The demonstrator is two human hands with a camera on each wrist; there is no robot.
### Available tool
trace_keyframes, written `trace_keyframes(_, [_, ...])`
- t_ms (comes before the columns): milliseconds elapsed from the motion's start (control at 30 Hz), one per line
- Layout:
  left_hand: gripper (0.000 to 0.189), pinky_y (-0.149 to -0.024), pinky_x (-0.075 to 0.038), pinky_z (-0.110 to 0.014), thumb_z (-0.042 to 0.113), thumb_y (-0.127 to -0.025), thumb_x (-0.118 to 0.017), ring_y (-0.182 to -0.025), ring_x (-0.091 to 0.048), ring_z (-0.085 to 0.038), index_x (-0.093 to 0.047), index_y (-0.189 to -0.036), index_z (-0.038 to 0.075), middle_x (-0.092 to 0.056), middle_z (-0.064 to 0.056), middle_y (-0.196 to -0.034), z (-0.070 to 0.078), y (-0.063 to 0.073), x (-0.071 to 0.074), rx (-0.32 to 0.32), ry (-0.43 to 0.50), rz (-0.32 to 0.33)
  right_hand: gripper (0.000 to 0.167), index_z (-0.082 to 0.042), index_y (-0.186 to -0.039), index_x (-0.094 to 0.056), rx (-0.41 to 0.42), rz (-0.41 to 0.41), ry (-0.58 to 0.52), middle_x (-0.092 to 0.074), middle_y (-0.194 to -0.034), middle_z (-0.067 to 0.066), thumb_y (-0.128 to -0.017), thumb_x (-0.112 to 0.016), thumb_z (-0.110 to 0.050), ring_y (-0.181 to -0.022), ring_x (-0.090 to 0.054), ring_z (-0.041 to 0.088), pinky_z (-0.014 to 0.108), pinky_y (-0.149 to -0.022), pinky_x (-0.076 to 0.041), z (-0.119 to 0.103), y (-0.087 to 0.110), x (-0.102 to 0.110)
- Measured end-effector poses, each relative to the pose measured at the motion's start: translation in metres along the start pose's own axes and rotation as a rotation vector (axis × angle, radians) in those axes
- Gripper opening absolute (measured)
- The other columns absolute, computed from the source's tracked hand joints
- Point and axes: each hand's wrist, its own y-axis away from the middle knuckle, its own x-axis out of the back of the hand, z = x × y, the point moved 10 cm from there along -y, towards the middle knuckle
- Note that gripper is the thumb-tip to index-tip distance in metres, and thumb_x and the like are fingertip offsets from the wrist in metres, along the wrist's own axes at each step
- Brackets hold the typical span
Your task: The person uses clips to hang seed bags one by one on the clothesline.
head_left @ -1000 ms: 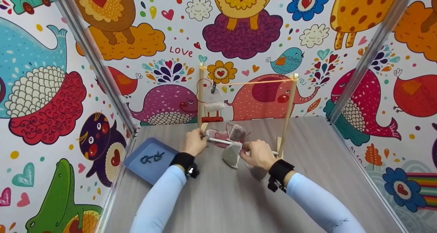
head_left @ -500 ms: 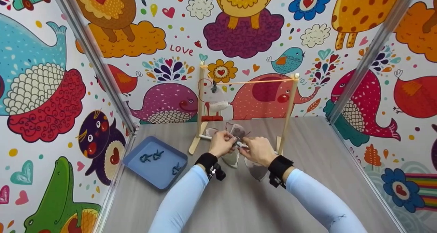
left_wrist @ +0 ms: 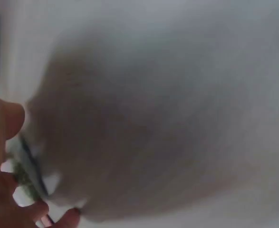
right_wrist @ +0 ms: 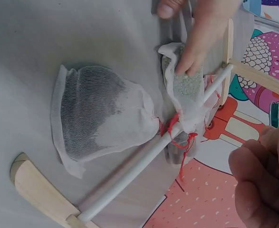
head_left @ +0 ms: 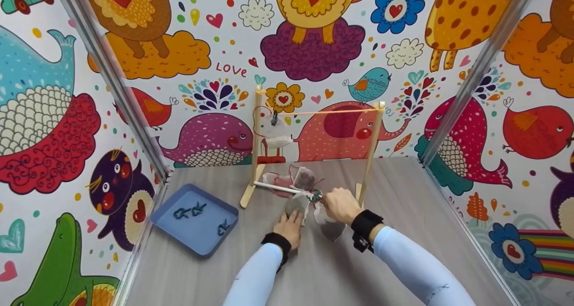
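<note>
My right hand (head_left: 343, 206) pinches a small dark green clip (right_wrist: 275, 114) above the white rod (head_left: 278, 188). Lower on the table, my left hand (head_left: 288, 229) lays its extended fingers on a mesh sachet with greenish filling (right_wrist: 187, 85). Beside it lies a sachet with dark filling (right_wrist: 99, 111), its red drawstring near the rod. Behind the rod are a dark-filled sachet (head_left: 305, 177) and a reddish one (head_left: 276, 179). A pale sachet (head_left: 274, 130) hangs from the orange string (head_left: 332, 112) by a dark clip (head_left: 274, 119). The left wrist view is mostly blurred grey surface.
A wooden frame stands at the back, with a left post (head_left: 257, 135), a right post (head_left: 372, 149) and a flat foot (head_left: 248, 194). At left, a blue tray (head_left: 172, 229) contains dark green clips (head_left: 190, 210). Patterned walls enclose the table.
My left hand goes from the rod's left end to its middle beside my right hand, then down onto the greenish sachet. A clip now shows at my right fingertips.
</note>
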Motion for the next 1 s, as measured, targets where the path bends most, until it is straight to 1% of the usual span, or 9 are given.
trace_keyframes(133, [0.066, -0.099, -0.063, -0.060, 0.040, -0.099, -0.080, -0.127, -0.068, -0.041, -0.062, -0.155, 0.011, -0.072, -0.015, -0.144, -0.007, 0.004, 0.020, 0.087, -0.051, 0.034, 0.025, -0.010, -0.068, -0.073, -0.014, 0.008, 0.012, -0.068, -0.060, 0.006, -0.092, -0.081, -0.009, -0.054, -0.066, 0.029, 0.053, -0.055, -0.059, 0.002, -0.001, 0.001])
trace_keyframes(300, [0.067, -0.084, -0.065, -0.057, 0.058, -0.090, -0.089, -0.115, -0.072, -0.038, -0.072, -0.137, 0.013, -0.077, -0.016, -0.127, -0.021, 0.007, 0.029, 0.229, -0.145, 0.040, 0.021, -0.010, -0.072, -0.076, -0.004, -0.017, -0.006, -0.069, -0.061, 0.005, -0.093, -0.081, -0.009, -0.053, -0.064, 0.027, 0.052, -0.054, -0.059, 0.001, -0.001, -0.002])
trace_keyframes(433, [0.038, -0.077, -0.064, -0.056, 0.045, -0.101, -0.081, -0.102, -0.074, -0.035, -0.078, -0.123, 0.014, -0.081, -0.013, -0.114, -0.024, 0.009, 0.033, 0.272, -0.218, 0.053, 0.019, -0.009, -0.074, -0.078, 0.016, -0.044, -0.032, -0.070, -0.063, 0.006, -0.093, -0.080, -0.007, -0.054, -0.064, 0.027, 0.053, -0.054, -0.059, -0.001, 0.000, -0.005])
trace_keyframes(533, [0.019, -0.079, -0.065, -0.052, 0.031, -0.105, -0.076, -0.095, -0.076, -0.031, -0.084, -0.110, 0.014, -0.084, -0.010, -0.104, -0.022, 0.003, 0.041, 0.247, -0.275, 0.073, 0.015, -0.008, -0.078, -0.080, 0.001, -0.059, -0.049, -0.073, -0.066, 0.007, -0.093, -0.080, -0.006, -0.056, -0.065, 0.026, 0.051, -0.056, -0.061, 0.000, 0.000, -0.008])
trace_keyframes(600, [0.013, -0.077, -0.065, -0.049, 0.025, -0.102, -0.077, -0.089, -0.079, -0.030, -0.085, -0.099, 0.015, -0.086, -0.009, -0.096, -0.020, -0.004, 0.056, 0.211, -0.289, 0.125, 0.014, -0.006, -0.080, -0.080, -0.017, -0.073, -0.060, -0.075, -0.068, 0.007, -0.094, -0.080, -0.006, -0.057, -0.066, 0.025, 0.051, -0.057, -0.062, 0.002, 0.001, -0.010])
trace_keyframes(700, [0.010, -0.069, -0.065, -0.047, 0.018, -0.098, -0.077, -0.081, -0.081, -0.031, -0.083, -0.090, 0.015, -0.085, -0.009, -0.087, -0.015, -0.019, 0.100, 0.154, -0.254, 0.206, 0.014, -0.006, -0.080, -0.080, -0.036, -0.086, -0.067, -0.075, -0.069, 0.007, -0.094, -0.082, -0.007, -0.058, -0.067, 0.025, 0.051, -0.059, -0.062, 0.006, 0.002, -0.014])
trace_keyframes(800, [0.013, -0.066, -0.064, -0.047, 0.015, -0.099, -0.071, -0.076, -0.080, -0.031, -0.079, -0.089, 0.015, -0.082, -0.010, -0.083, -0.010, -0.034, 0.163, 0.107, -0.175, 0.251, 0.018, -0.006, -0.076, -0.077, -0.049, -0.088, -0.059, -0.073, -0.066, 0.007, -0.093, -0.083, -0.008, -0.058, -0.067, 0.027, 0.054, -0.059, -0.062, 0.007, 0.003, -0.016])
trace_keyframes(933, [0.019, -0.068, -0.065, -0.047, 0.013, -0.106, -0.063, -0.075, -0.078, -0.032, -0.078, -0.096, 0.010, -0.080, -0.011, -0.085, 0.000, -0.052, 0.248, 0.054, -0.012, 0.329, 0.024, -0.007, -0.071, -0.071, -0.059, -0.085, -0.053, -0.071, -0.065, 0.010, -0.093, -0.082, -0.009, -0.059, -0.068, 0.033, 0.059, -0.061, -0.062, 0.007, 0.002, -0.016])
trace_keyframes(1000, [0.021, -0.069, -0.065, -0.047, 0.015, -0.111, -0.061, -0.078, -0.078, -0.033, -0.079, -0.104, 0.008, -0.082, -0.014, -0.092, 0.003, -0.060, 0.282, 0.041, 0.110, 0.361, 0.026, -0.007, -0.070, -0.070, -0.058, -0.090, -0.044, -0.071, -0.066, 0.013, -0.092, -0.081, -0.009, -0.061, -0.070, 0.038, 0.062, -0.062, -0.062, 0.004, -0.003, -0.013])
